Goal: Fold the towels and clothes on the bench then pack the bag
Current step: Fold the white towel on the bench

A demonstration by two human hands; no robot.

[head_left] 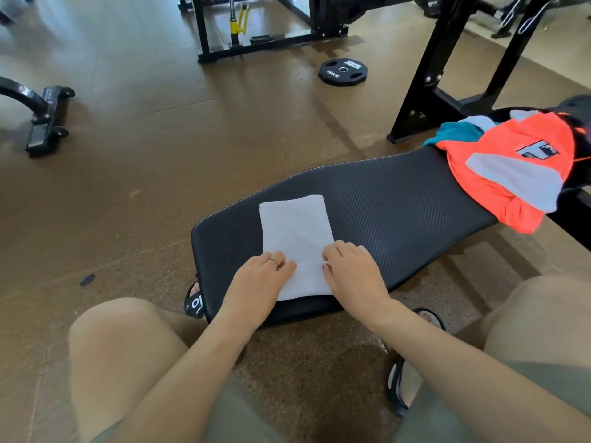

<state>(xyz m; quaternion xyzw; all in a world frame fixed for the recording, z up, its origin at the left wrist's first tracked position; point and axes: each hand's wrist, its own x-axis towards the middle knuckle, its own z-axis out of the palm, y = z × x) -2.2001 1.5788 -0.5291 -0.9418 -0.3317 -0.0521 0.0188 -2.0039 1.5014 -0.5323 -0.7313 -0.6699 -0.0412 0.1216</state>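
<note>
A white towel (295, 231), folded into a narrow rectangle, lies flat on the near end of the black padded bench (393, 199). My left hand (263, 276) rests on the towel's near left corner, fingers bent at that edge. My right hand (351, 270) rests at the near right edge, fingertips curled onto the cloth. At the bench's far right end lies a crumpled heap: an orange and grey shirt (511, 174) over a teal garment (454, 132) and a dark item (579, 113) at the frame edge. No bag can be made out with certainty.
Black rack uprights (428, 68) stand behind the bench's far end. A black 10 kg weight plate (342, 71) lies on the brown floor beyond. Another black machine base (44, 119) sits at the left. My knees and sandalled feet flank the bench's near end.
</note>
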